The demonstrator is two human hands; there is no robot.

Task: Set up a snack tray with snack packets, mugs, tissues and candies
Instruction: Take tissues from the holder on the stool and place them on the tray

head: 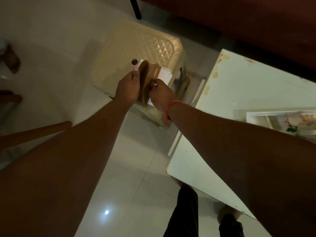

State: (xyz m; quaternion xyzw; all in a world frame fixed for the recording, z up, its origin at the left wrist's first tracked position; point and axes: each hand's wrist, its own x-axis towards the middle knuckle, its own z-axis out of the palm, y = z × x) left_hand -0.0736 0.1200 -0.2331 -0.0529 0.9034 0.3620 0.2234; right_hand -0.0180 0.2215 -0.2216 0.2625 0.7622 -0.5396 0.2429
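A brown curved tissue holder with white tissues in it is held just above a beige plastic stool. My left hand grips the holder's left side, thumb up along its edge. On the holder's right side my right hand, with an orange thread on the wrist, pinches it where the tissues stick out. A white tray with a flower print lies on the white table at the right, partly hidden by my right forearm. I see no mugs, snack packets or candies.
The stool stands on a pale tiled floor just left of the table's edge. A black furniture leg is behind it. A wooden pole crosses at the left. Another person's foot is at the far left.
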